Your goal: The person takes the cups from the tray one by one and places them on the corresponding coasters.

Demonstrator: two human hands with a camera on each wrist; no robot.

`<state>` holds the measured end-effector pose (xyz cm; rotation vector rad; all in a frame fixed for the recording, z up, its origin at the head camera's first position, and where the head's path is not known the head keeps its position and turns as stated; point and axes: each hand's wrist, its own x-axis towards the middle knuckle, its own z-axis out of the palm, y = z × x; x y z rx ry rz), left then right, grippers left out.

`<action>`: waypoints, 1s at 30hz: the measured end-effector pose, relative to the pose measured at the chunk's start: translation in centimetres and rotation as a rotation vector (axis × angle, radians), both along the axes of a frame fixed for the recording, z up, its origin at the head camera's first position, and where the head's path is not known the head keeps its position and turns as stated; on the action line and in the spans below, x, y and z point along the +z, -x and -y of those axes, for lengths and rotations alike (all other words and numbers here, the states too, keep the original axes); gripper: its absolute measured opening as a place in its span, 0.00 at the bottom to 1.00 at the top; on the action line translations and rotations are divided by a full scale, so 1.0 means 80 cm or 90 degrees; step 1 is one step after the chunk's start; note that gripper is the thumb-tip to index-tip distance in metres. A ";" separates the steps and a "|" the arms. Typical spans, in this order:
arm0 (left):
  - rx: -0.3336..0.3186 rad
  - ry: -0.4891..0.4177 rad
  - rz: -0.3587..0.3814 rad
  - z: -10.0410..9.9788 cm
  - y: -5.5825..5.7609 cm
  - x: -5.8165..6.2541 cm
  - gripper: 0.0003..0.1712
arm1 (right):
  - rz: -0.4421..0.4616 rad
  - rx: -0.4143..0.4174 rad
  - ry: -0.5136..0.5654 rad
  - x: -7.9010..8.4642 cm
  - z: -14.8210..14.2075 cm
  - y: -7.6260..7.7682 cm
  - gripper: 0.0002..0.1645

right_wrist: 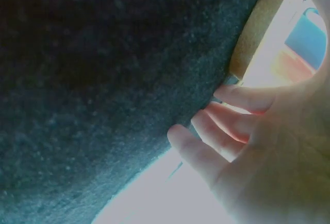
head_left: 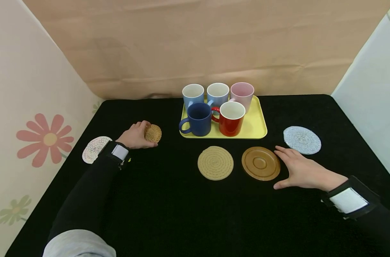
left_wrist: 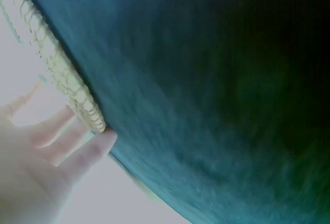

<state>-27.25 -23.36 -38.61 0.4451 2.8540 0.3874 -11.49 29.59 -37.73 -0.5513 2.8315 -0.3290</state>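
In the head view a small round woven coaster [head_left: 154,133] lies at the left, spanned by the thumb and fingers of my left hand [head_left: 135,136]. The left wrist view shows the woven coaster's thick edge [left_wrist: 67,77] against the fingers [left_wrist: 85,157]. My right hand [head_left: 305,172] is spread beside the right edge of a brown wooden saucer [head_left: 260,163] and holds nothing. In the right wrist view, its fingertips lie low near the black cloth, with the saucer's edge [right_wrist: 258,28] just above them. A blue-white woven mat [head_left: 302,140] lies beyond this hand.
A yellow tray [head_left: 257,123] at the back carries several mugs, including a red mug [head_left: 231,125] and a navy mug [head_left: 199,120]. A tan coiled mat [head_left: 215,163] lies left of the wooden saucer. A speckled white mat [head_left: 94,148] is partly under my left arm.
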 end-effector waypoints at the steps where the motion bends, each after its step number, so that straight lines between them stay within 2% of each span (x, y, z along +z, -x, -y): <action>1: -0.006 -0.003 0.002 -0.003 -0.003 0.000 0.54 | 0.003 -0.001 0.000 0.000 -0.001 0.000 0.74; 6: -0.027 -0.016 0.011 -0.016 -0.017 0.001 0.52 | 0.010 -0.003 0.003 0.001 -0.004 0.001 0.76; 11: -0.049 -0.025 0.028 -0.025 -0.030 0.009 0.50 | 0.011 -0.005 0.002 0.001 -0.003 0.001 0.76; 18: -0.092 -0.050 0.042 -0.033 -0.041 0.012 0.50 | 0.002 0.000 0.003 0.000 -0.001 0.001 0.74; 30: -0.135 -0.054 0.020 -0.044 -0.065 0.011 0.51 | 0.008 -0.001 0.003 -0.001 0.001 0.000 0.73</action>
